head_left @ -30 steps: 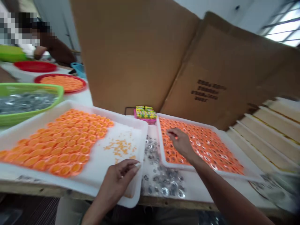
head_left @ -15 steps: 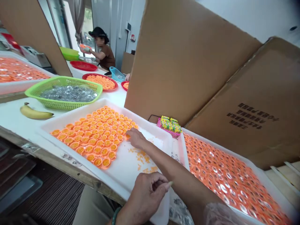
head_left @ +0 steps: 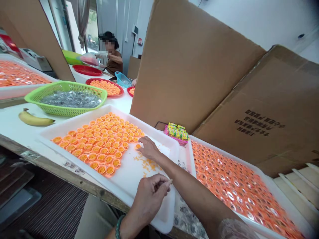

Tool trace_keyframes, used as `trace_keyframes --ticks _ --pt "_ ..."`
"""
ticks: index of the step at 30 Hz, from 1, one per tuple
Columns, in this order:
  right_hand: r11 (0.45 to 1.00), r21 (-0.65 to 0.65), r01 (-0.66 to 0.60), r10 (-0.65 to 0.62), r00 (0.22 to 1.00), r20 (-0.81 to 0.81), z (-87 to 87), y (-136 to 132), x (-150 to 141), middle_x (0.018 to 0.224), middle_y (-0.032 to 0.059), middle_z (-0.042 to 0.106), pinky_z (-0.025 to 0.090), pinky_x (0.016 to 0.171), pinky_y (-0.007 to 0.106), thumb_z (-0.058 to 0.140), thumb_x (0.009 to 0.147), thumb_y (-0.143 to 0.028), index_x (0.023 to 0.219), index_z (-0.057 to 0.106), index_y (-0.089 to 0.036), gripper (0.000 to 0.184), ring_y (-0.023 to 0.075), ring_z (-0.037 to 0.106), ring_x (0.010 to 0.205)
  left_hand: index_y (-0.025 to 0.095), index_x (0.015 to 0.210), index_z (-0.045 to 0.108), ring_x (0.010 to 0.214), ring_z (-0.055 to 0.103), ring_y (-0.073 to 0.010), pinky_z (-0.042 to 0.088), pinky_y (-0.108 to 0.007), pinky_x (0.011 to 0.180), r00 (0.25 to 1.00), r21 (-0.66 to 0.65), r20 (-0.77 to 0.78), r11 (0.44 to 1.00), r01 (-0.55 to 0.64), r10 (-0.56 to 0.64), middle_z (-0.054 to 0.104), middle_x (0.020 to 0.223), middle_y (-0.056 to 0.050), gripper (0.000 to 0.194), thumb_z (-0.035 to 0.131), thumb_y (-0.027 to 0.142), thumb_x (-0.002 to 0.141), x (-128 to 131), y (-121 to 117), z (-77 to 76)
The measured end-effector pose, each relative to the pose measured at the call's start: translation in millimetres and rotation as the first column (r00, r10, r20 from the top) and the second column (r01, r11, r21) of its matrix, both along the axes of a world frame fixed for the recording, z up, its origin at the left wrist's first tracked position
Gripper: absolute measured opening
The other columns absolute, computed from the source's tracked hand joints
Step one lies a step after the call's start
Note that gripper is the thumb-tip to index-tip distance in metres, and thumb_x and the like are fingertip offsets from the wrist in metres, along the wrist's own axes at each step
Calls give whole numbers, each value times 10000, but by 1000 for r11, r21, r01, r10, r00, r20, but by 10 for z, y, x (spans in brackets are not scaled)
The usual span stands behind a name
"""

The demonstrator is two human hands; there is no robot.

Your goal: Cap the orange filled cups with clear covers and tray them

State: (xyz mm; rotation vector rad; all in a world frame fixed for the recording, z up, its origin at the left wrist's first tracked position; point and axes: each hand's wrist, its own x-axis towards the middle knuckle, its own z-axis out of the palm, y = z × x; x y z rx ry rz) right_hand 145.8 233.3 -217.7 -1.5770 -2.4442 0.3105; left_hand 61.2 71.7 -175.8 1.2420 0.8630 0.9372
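Note:
My right hand [head_left: 150, 149] reaches over the white tray [head_left: 132, 186], with finger and thumb parted around a small orange cup [head_left: 137, 146] standing just off the packed group. Many more orange cups [head_left: 99, 142] with yellow-orange bits inside fill the tray's far left part. Loose orange bits [head_left: 147, 163] are scattered on the tray floor beneath my right wrist. Closer to me, my left hand [head_left: 152, 196], with a green beaded bracelet at its wrist, is closed in a pinch above the tray's near end. Whatever its fingertips hold is too small to name.
A green basket [head_left: 66, 111] of clear plastic pieces and a banana [head_left: 36, 118] lie to the left. Tall cardboard [head_left: 174, 73] stands behind the tray. At right is a tray of shiny-topped orange cups [head_left: 234, 186], beside a pink basket [head_left: 178, 140] of yellow-green packets. A co-worker [head_left: 114, 59] sits beyond.
My right hand's fingers have spread from the small cup, which now shows between them. My left hand stays pinched, slightly higher in view. The co-worker has moved their hands closer in.

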Motion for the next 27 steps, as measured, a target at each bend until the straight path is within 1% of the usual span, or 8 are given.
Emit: trace_keyframes --ticks 8,11,13,15,18,21,24,27 --pt "1000 -12 -26 25 999 -36 69 -88 36 927 35 594 424 763 278 627 745 -213 951 590 -185 211 173 557 833 169 809 659 663 578 -179 434 -271 617 998 -3 4 998 -64 64 654 723 -50 252 524 381 823 6 16 -57" --pt "992 104 -74 92 980 -178 273 -344 190 982 36 587 438 766 259 589 766 -168 998 559 -187 235 145 551 842 193 945 635 784 587 -191 442 -285 708 957 -26 19 957 -288 288 653 846 -51 241 539 374 820 -20 56 -116" --pt "977 195 -81 137 946 -293 417 -554 310 960 42 594 456 731 255 586 777 -163 997 559 -180 222 139 551 810 221 1061 588 952 562 -200 430 -289 800 880 -50 53 881 -470 472 628 1023 -58 285 554 366 819 -38 88 -155" --pt "968 234 -88 169 920 -353 536 -761 418 932 47 609 469 707 255 600 783 -166 988 577 -173 207 139 554 790 260 1156 539 1096 503 -198 413 -287 874 820 -114 122 829 -548 559 551 1218 -50 359 576 358 813 -49 120 -175" --pt "968 216 -132 208 898 -387 640 -1020 540 942 57 633 482 729 269 618 800 -190 1014 618 -175 215 143 567 800 281 1215 523 1119 505 -189 426 -291 904 823 -297 257 852 -431 506 491 1320 -36 418 592 340 807 -54 166 -153" --pt "972 163 -169 226 863 -452 654 -1201 619 995 65 652 496 777 284 608 830 -229 1054 649 -200 229 149 601 856 199 1110 619 982 583 -180 481 -290 847 854 -416 384 891 -180 352 595 1183 -75 338 622 293 786 -58 206 -104" --pt "973 169 -155 222 826 -518 582 -1322 679 1037 62 665 495 846 295 580 856 -228 1069 662 -213 228 156 618 944 142 949 687 830 618 -151 518 -259 767 865 -422 458 907 8 206 667 1001 -80 216 663 219 749 -73 220 -79" --pt "955 287 -73 220 825 -521 469 -1414 729 1033 60 667 508 837 287 562 868 -221 1043 678 -222 210 155 625 945 131 884 706 784 619 -140 527 -239 735 872 -399 461 916 39 164 686 906 -69 169 680 207 736 -80 207 -74"
